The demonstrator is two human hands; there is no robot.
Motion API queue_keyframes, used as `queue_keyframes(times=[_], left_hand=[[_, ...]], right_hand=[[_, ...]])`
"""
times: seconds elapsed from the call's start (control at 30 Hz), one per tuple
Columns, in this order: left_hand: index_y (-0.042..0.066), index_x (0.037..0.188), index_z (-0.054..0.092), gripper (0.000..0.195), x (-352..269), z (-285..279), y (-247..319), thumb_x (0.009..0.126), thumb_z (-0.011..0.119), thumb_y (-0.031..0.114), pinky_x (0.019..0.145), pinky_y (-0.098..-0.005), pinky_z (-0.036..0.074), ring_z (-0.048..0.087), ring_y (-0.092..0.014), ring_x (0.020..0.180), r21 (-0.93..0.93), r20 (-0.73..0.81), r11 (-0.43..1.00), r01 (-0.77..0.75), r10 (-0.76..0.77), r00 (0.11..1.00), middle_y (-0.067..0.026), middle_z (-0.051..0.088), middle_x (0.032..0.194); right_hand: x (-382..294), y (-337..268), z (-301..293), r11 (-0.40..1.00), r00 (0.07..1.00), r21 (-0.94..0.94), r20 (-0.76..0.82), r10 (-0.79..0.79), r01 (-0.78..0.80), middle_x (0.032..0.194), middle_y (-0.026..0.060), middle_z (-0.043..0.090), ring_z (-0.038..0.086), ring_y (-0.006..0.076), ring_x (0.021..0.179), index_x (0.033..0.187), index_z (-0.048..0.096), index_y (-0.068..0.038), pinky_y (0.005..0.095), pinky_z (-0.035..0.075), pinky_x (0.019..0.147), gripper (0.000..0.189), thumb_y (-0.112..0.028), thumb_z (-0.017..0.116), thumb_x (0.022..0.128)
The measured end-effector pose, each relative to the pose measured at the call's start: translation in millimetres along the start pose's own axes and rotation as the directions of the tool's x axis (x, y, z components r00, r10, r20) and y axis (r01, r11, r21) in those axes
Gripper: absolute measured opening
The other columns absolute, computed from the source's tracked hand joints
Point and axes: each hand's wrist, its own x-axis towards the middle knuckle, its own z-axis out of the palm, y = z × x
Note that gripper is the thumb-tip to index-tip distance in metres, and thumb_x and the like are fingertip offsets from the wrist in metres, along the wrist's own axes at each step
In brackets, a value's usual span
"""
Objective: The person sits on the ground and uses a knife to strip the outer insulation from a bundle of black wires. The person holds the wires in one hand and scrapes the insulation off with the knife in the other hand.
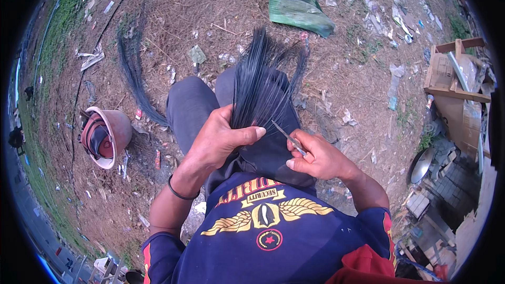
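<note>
A bundle of dark, thin, stiff strands [250,83] fans out over my knees, its far ends loose and spread. My left hand [217,140] grips the near end, with the thumb laid out toward the right. In my right hand [321,156] is a small tool with a narrow pointed blade [281,129], probably a knife, held between thumb and fingers. Its tip lies among the right-hand strands, close to my left thumb. Whether it touches them I cannot tell. A thinner group of strands [298,77] splays off to the right of the main bundle.
Another long hank of dark strands [132,75] lies on the ground by my left knee. Left of me, a pinkish bucket [124,130] on its side holds dark and reddish items. A green leaf piece [300,12] lies ahead. Rightward are a wooden frame [457,92] and a metal pan [423,165].
</note>
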Motion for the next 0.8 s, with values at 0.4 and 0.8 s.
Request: queue_keyframes(times=[0.4, 0.8], left_hand=[[-0.007, 0.116, 0.061, 0.038, 1.0, 7.1, -1.5, 0.082, 0.075, 0.000, 0.083, -0.0275, 0.055, 0.066, -0.011, 0.091, 0.008, 0.144, 0.999, 0.050, -0.050, 0.988, -0.0092, 0.070, 0.106], [-0.006, 0.112, 0.063, 0.034, 0.8, -1.4, 1.5, 0.081, 0.077, 0.001, 0.074, -0.0239, 0.054, 0.064, -0.009, 0.081, -0.012, 0.049, 1.000, -0.003, 0.004, 0.999, -0.0045, 0.070, 0.095]], right_hand=[[7.4, -5.4, -4.6, 0.996, 0.997, 0.047, -0.017, -0.081, 0.082, 0.075, 0.0019, 0.048, 0.046, 0.0114, 0.069, 0.104, 0.052, -0.001, 0.0293, 0.041, 0.064, 0.035, -0.019, 0.073, 0.082], [4.4, -2.3, 5.9, 0.996, 0.987, 0.000, -0.135, -0.088, 0.089, 0.064, 0.0006, 0.046, 0.044, 0.0103, 0.059, 0.089, 0.050, -0.005, 0.0307, 0.037, 0.056, 0.023, -0.014, 0.070, 0.083]])
